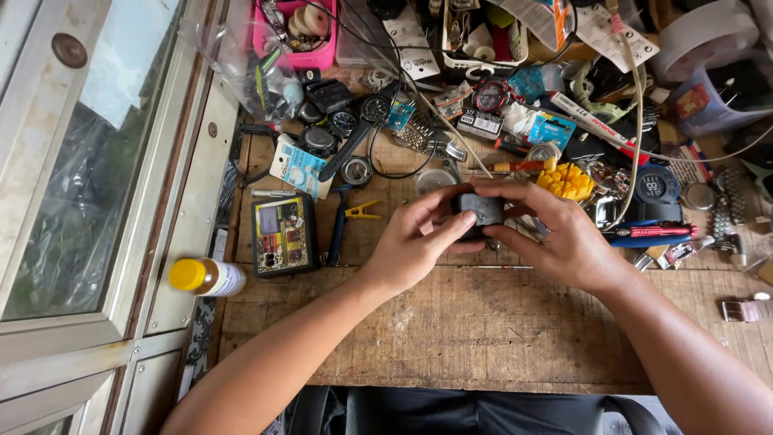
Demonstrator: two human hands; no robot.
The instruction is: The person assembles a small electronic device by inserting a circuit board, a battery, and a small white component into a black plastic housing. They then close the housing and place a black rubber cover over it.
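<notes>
At the far left, beside the window frame (48,169), a small bottle with a yellow cap (205,276) lies on its side just off the edge of the wooden counter (483,330). Next along, a flat dark tray with coloured compartments (283,235) lies on the counter, with a blue-handled tool (338,225) and a small yellow clip (363,211) just to its right. Above them several wristwatches (354,133) and loose watch faces lie spread out, near a clear plastic bag (241,64) and a pink box (302,28).

Toward the middle, the left hand (415,242) and the right hand (555,234) are brought together over the counter, both clamped on one small dark watch case (481,211). The left thumb and fingers press on its left side, and the right hand's fingers curl over its top and under its right side. The case is held up between the two hands, just above the wood, not resting on it.

Right of the hands lie a yellow toothed piece (568,181), a blue pen-like tool with a red part (652,232) and a round dark dial (656,185). Farther right sit a metal watch band (729,205) and, at the top corner, a roll of tape (708,32). A metal clasp (745,308) lies alone near the right edge.
</notes>
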